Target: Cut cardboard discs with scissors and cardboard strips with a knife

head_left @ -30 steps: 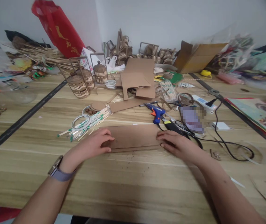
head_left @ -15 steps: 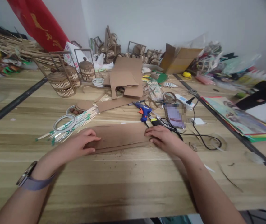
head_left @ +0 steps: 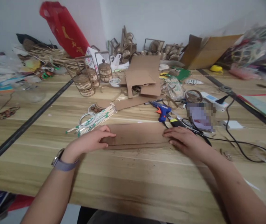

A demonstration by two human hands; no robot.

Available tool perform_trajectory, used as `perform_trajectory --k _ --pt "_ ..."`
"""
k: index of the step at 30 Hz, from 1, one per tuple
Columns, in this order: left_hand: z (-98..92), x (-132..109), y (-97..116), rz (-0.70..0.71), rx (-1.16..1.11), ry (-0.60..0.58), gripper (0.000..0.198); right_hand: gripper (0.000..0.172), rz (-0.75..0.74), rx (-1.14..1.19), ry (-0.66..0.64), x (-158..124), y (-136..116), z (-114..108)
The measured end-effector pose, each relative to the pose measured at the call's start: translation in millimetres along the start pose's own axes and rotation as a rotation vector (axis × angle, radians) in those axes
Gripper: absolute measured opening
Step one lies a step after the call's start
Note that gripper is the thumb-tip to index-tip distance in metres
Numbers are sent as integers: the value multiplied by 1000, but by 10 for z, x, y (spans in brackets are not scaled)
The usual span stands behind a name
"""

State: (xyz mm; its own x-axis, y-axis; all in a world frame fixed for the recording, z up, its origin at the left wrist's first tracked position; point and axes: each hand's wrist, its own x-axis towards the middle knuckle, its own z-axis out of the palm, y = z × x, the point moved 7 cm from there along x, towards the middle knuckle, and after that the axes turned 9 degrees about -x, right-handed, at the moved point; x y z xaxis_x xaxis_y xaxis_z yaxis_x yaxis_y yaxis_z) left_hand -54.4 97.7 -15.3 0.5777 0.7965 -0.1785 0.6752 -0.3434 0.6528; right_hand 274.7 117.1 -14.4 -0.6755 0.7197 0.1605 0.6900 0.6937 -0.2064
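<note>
A flat strip of brown cardboard (head_left: 137, 133), seemingly in two layers along its near edge, lies on the wooden table in front of me. My left hand (head_left: 93, 140) holds its left end, index finger on top and thumb at the near edge. At the opposite end, my right hand (head_left: 187, 141) has its fingers on the top and its thumb near the front edge. A blue glue gun (head_left: 162, 112) lies just behind the strip, beside a black-and-yellow handled tool (head_left: 176, 123) close to my right hand. Green-marked sticks (head_left: 100, 119) and a pale ring (head_left: 87, 119) are behind my left hand.
Small lidded baskets with tall handles (head_left: 84, 84) stand at the back left. Bent cardboard (head_left: 144, 67) and an open carton (head_left: 209, 51) are farther back. A power strip (head_left: 213, 101), black cable (head_left: 247, 141) and blurred-out flat object (head_left: 200, 116) lie to the right.
The view has turned left, so everything sits farther right in the picture. Both hands keep their places at the ends of the cardboard strip.
</note>
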Motion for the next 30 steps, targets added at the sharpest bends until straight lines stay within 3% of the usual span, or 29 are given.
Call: perform_trajectory --k 30 --pt "72 21 17 -46 57 17 47 27 17 -64 5 -11 -26 34"
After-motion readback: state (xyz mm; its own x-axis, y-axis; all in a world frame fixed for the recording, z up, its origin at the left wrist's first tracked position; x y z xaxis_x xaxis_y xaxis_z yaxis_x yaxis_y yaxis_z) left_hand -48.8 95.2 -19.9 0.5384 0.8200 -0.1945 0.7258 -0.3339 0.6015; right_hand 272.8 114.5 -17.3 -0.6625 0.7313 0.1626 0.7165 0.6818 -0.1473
